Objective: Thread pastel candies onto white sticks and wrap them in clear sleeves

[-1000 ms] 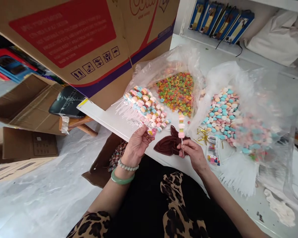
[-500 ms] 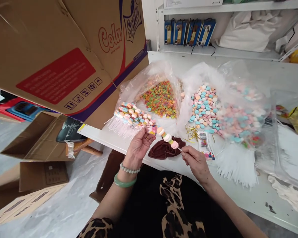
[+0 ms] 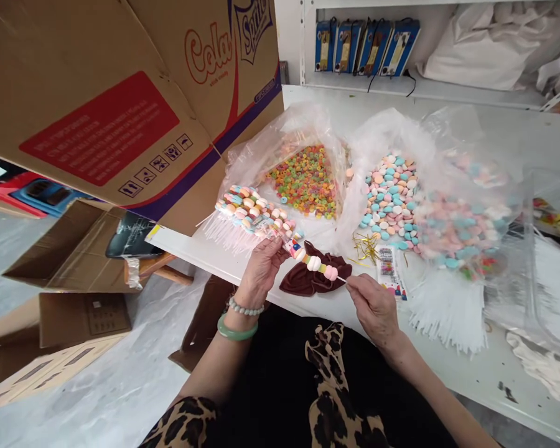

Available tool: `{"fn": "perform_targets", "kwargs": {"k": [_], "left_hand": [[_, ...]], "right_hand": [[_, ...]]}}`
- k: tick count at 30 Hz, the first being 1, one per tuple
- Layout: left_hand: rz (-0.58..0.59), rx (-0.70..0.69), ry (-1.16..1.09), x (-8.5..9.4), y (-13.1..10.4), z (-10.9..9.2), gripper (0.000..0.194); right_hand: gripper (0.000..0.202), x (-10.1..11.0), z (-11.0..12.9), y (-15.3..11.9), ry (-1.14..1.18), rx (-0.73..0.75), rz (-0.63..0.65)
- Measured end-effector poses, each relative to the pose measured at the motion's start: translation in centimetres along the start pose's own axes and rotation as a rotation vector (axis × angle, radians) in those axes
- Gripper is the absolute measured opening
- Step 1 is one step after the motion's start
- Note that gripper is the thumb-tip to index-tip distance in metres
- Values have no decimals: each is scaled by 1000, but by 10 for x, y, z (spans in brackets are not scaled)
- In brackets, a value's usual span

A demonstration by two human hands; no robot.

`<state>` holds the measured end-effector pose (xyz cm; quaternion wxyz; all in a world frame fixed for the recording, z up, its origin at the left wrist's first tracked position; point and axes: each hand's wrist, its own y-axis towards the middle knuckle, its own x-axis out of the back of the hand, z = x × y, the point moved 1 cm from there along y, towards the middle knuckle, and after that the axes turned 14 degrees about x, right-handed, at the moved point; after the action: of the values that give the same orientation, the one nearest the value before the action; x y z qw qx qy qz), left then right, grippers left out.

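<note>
My right hand (image 3: 372, 305) pinches the white stick of a candy skewer (image 3: 313, 264), threaded with pink, white and orange sweets and small green and yellow rings. Between the fingers of my left hand (image 3: 264, 264) is a small printed clear wrapper (image 3: 291, 247). The skewer's far end meets the wrapper's edge; whether it is inside, I cannot tell. Beneath the skewer lies a dark brown cloth (image 3: 303, 278). Beyond my left hand rests a pile of filled candy skewers (image 3: 252, 210), their white sticks pointing toward the table's front edge.
Behind are open bags of ring candies (image 3: 303, 180) and pastel sweets (image 3: 392, 193). Gold twist ties (image 3: 366, 249), a stack of printed wrappers (image 3: 392, 269) and white sticks (image 3: 448, 314) lie at right. A large cardboard box (image 3: 121, 93) stands at left.
My hands have come closer together. The skewer has moved left and tilted flatter, so its far end now reaches the wrapper in my left hand. The view has shifted slightly.
</note>
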<state>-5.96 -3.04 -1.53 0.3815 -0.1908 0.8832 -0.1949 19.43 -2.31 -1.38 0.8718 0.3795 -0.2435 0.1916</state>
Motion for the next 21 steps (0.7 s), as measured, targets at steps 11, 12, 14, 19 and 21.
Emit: {"fn": "perform_targets", "kwargs": {"k": [11, 12, 14, 19, 21], "left_hand": [[-34, 81, -18, 12, 5, 7, 24], [-42, 90, -28, 13, 5, 9, 23], [-55, 97, -32, 13, 5, 12, 24], [-27, 100, -42, 7, 3, 18, 31], [-5, 118, -72, 5, 4, 18, 32]], "right_hand": [[18, -20, -9, 7, 910, -924, -67], [19, -23, -9, 8, 979, -969, -61], [20, -28, -8, 8, 1043, -1023, -43], [21, -42, -1, 10, 826, -914, -45], [20, -47, -2, 8, 668, -806, -35]]}}
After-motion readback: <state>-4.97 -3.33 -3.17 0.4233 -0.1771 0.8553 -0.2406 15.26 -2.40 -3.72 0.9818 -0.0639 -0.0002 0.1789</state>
